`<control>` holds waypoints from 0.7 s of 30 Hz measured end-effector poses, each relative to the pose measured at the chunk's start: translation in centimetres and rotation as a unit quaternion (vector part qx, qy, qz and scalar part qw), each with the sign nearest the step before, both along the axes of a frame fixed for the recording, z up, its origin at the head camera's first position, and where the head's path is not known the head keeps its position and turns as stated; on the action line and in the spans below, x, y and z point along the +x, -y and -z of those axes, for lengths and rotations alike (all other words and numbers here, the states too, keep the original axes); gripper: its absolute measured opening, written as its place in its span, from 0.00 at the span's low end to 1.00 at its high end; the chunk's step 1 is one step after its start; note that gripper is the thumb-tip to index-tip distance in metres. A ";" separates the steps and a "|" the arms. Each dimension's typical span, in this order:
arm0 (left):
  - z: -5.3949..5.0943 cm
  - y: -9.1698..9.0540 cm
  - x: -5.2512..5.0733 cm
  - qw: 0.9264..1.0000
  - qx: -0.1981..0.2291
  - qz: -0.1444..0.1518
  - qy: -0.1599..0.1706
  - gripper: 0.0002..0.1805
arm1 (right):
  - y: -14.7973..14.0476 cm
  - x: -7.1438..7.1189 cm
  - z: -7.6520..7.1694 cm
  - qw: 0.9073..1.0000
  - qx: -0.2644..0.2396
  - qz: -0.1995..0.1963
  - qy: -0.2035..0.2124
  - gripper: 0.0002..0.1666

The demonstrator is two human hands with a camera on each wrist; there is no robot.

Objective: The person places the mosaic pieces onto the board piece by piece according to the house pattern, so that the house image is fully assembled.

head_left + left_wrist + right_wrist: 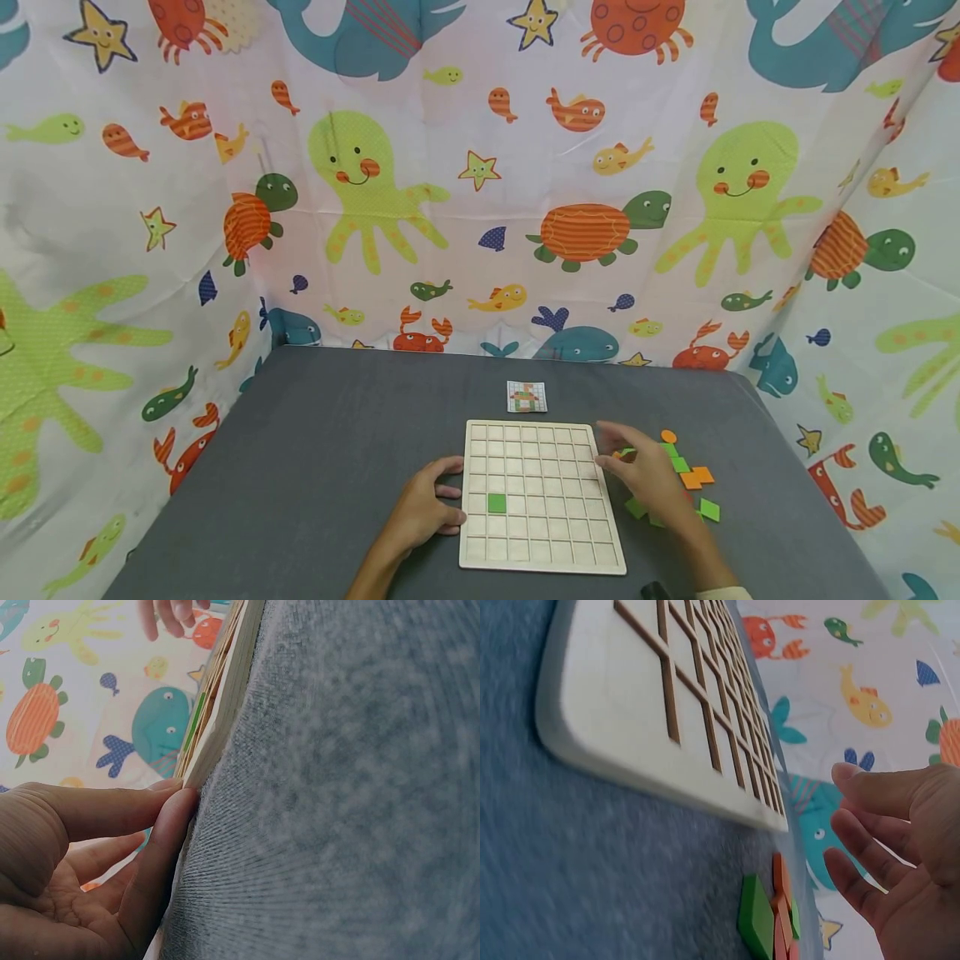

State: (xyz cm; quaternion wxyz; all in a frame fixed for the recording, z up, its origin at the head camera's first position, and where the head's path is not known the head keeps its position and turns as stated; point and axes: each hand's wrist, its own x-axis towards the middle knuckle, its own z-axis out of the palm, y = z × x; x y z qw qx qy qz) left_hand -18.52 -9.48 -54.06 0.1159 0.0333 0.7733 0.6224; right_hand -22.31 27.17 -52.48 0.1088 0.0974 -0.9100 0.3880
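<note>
Currently, the wooden board [537,505] is laid flat on the table [360,433], right of its middle, and one green square [497,503] is set in a cell of the second column from the board's left edge. That edge is held at the fingertips of the left hand [422,508]. The right hand [647,473] is poised over the board's right edge, with thumb and fingers parted and nothing seen between them.

Close to that edge, loose orange and green pieces [709,509] are scattered, some touching or overlapping. These could be swept aside by the right wrist or forearm if it were dragged low, and neighbours could be caught up with any piece that is picked. The board could be skewed by uneven pushing from the two sides, and the green square could be jolted if an edge were lifted.

Several pieces are covered by the right hand, so they cannot be counted, and whether the board is touched by that hand cannot be told. The pattern on the small card [527,397], near the table's far edge, is too small to be read. A black object [655,592] is cut off at the bottom of the head view.
</note>
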 end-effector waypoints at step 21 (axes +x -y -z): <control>-0.1 0.0 0.1 1.000 0.004 0.001 -0.003 0.46 | -4.1 -0.2 0.7 0.998 0.046 0.040 0.023 0.36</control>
